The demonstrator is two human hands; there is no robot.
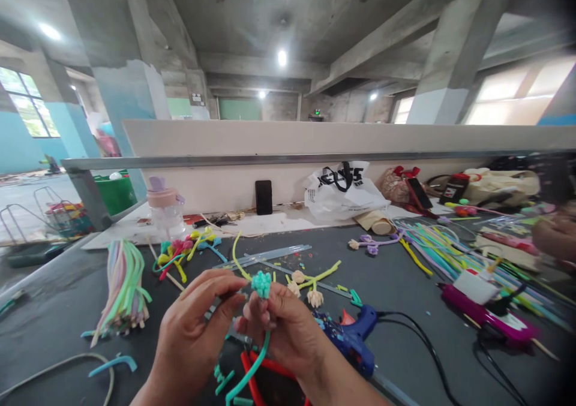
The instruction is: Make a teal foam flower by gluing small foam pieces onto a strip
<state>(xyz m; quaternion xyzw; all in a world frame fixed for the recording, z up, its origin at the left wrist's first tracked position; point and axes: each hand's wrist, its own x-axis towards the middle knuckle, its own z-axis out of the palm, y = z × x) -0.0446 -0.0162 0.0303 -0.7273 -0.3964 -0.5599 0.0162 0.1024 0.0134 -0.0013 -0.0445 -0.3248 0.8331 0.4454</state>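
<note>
My right hand (288, 322) is closed round a teal fuzzy-stem flower (261, 283), with the bumpy head held up between thumb and fingers. The flower's teal stem (252, 370) curves down below the hand toward the bottom edge. To the left of the flower head, my left hand (198, 322) has its thumb and fingers drawn together in a pinch; whatever may be between them is too small to make out. Under my hands lie red-handled pliers (252, 379) and short teal stem pieces (222, 382). Just beyond are cream flowers on a yellow-green stem (310, 284).
A blue glue gun (360, 337) lies right of my hands, its cord trailing. Left stands a bundle of pastel fuzzy stems (121, 286). Farther right are a magenta tool (488, 316) and another person's hand (555, 235). A bottle (165, 214) and phone (263, 197) stand behind.
</note>
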